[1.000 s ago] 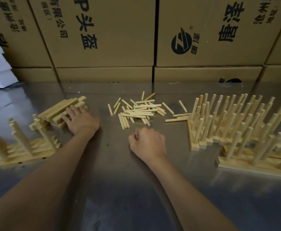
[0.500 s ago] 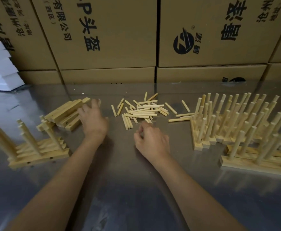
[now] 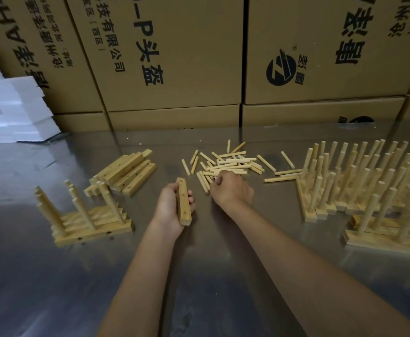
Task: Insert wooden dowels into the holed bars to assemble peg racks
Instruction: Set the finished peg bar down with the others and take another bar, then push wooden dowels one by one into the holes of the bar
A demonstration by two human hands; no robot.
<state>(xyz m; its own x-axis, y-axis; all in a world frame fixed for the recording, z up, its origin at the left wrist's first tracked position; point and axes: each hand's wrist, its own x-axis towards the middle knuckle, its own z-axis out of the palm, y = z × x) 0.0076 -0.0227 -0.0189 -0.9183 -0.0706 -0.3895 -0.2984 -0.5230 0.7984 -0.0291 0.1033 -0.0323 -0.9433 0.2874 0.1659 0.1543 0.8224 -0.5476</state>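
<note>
Left hand (image 3: 172,210) grip is wrapped round a holed bar (image 3: 184,201), lifted off the table (image 3: 199,276). Right hand (image 3: 230,188) is curled at the near edge of the loose dowels (image 3: 230,162), just beyond it; can't tell if one is pinched. Advice: take one dowel only, turn the bar's holes toward it, push square.

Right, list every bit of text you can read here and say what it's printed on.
"P头盔": left-centre cardboard box, printed sideways.
"科技有限公司" and "(西区)": same box, smaller print.
"AH": far-left box, cut off; its smaller lines are too blurred.
Round logo: right-hand box; large characters beside it sideways, not surely readable.
Wooden bars, dowels, racks: no text.
</note>
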